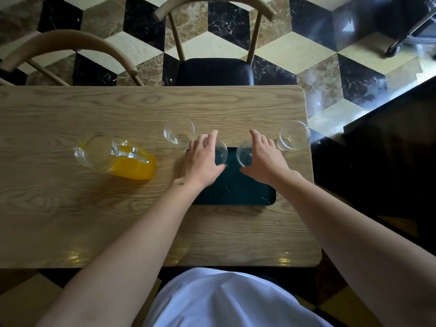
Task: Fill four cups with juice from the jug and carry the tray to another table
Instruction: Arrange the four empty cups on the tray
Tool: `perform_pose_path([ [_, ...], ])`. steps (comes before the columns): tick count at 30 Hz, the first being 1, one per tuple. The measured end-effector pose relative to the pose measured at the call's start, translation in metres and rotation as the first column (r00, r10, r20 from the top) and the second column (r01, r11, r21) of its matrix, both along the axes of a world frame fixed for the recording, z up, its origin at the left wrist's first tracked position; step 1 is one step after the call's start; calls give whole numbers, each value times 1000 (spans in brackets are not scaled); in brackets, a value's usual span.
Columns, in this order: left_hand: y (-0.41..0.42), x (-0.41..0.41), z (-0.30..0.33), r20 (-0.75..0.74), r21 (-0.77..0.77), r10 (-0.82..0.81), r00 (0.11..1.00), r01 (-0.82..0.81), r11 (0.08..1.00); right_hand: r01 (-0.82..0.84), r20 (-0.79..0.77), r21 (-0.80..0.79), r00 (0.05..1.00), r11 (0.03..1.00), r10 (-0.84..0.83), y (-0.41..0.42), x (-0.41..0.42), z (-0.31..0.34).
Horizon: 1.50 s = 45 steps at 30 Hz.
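A dark green tray lies on the wooden table in front of me. Two clear, empty cups stand at its far end. My left hand wraps around the left cup. My right hand wraps around the right cup. Another empty cup stands on the table just beyond the tray's left corner. One more empty cup stands near the table's right edge. A glass jug holding orange juice sits to the left, its handle towards the tray.
Two wooden chairs stand at the table's far side, one with a dark seat. The table's right edge lies close to the right cup. A dark counter runs along the right. The floor is patterned tile.
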<state>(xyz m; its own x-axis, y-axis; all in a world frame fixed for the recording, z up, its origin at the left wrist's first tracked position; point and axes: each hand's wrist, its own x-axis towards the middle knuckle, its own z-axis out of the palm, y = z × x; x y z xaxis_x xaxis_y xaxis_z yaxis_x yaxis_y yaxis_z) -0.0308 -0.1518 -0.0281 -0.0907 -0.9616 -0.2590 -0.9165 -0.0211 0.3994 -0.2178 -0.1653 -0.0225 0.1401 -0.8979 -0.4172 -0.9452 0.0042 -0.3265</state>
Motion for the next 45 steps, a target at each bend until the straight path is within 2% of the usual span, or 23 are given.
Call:
perform_pose_path([
  [14,-16,4,-7,-30,17,16,999,-15,1000,52,47,15,998,999,-53,-5,3,-9],
  [27,-15,7,-9,-70,2,45,997,-45,999,16,32,-2,999,1000,-16,-5,1,-13],
  [34,-10,16,0,-160,-31,170,972,-177,984,17,37,-94,999,995,-14,5,-9,-2],
  [37,-31,28,11,-71,-73,237,969,-242,968,62,19,-220,998,974,-59,0,-28,6],
  [40,-60,35,18,83,31,287,954,-291,956,110,-34,-294,992,949,-125,-12,-54,6],
  [45,-90,38,12,178,207,297,938,-331,921,71,-171,-152,981,986,-97,-30,-85,-5],
])
